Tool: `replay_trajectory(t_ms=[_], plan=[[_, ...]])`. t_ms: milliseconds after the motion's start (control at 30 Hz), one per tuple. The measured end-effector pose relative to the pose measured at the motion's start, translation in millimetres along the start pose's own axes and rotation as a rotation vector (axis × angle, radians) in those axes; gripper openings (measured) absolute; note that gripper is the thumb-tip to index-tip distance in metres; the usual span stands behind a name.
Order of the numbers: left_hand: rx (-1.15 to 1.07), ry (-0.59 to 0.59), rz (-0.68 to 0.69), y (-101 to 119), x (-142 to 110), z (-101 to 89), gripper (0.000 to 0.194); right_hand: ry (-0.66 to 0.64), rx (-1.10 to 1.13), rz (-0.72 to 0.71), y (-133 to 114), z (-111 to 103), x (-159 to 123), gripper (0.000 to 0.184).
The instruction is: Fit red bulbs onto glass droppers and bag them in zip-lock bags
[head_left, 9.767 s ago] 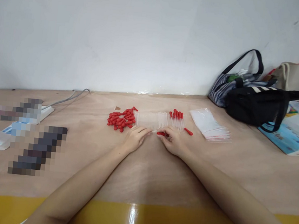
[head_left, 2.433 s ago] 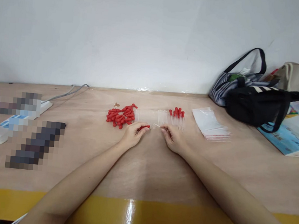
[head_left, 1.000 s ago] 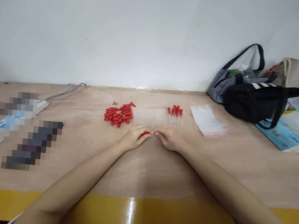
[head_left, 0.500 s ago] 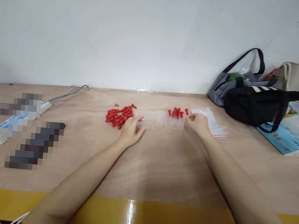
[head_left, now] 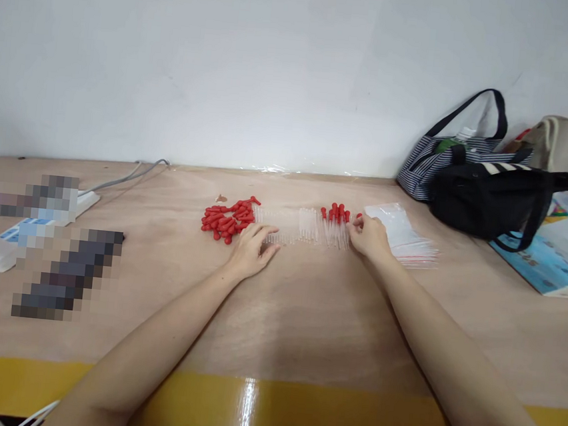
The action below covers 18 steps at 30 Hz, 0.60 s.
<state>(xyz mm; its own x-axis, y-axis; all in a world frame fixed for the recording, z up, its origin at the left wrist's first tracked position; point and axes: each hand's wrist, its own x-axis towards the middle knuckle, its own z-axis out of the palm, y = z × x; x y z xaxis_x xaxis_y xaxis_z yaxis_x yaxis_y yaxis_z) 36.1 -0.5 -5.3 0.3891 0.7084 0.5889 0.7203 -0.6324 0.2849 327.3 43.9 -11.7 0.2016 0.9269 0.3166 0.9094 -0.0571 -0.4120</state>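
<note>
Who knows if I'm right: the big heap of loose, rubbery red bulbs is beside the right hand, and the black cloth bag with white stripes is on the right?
The big heap of loose, rubbery red bulbs is beside the left hand, not the right hand: see the head view. The black cloth bag with white stripes is on the right.

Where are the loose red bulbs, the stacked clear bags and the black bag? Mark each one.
Loose red bulbs (head_left: 223,222): head view, middle of the pile.
Stacked clear bags (head_left: 403,236): head view, middle of the stack.
Black bag (head_left: 488,202): head view, middle of its side.
</note>
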Motion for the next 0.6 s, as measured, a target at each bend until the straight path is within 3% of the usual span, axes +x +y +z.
replay_trajectory(t_ms=[300, 467, 600], plan=[[-0.012, -0.014, 0.014, -0.4, 0.7, 0.3, 0.023, -0.058, -0.034, 0.030, -5.8, -2.2, 1.1, 0.019], [-0.017, -0.022, 0.015, -0.6, -0.4, 1.7, 0.022, -0.079, -0.041, 0.079, -6.1, -5.9, 3.0, 0.027], [0.086, 0.051, -0.082, 1.2, -0.9, 2.7, 0.018, -0.082, -0.030, 0.089, -4.8, -6.4, 2.7, 0.015]])
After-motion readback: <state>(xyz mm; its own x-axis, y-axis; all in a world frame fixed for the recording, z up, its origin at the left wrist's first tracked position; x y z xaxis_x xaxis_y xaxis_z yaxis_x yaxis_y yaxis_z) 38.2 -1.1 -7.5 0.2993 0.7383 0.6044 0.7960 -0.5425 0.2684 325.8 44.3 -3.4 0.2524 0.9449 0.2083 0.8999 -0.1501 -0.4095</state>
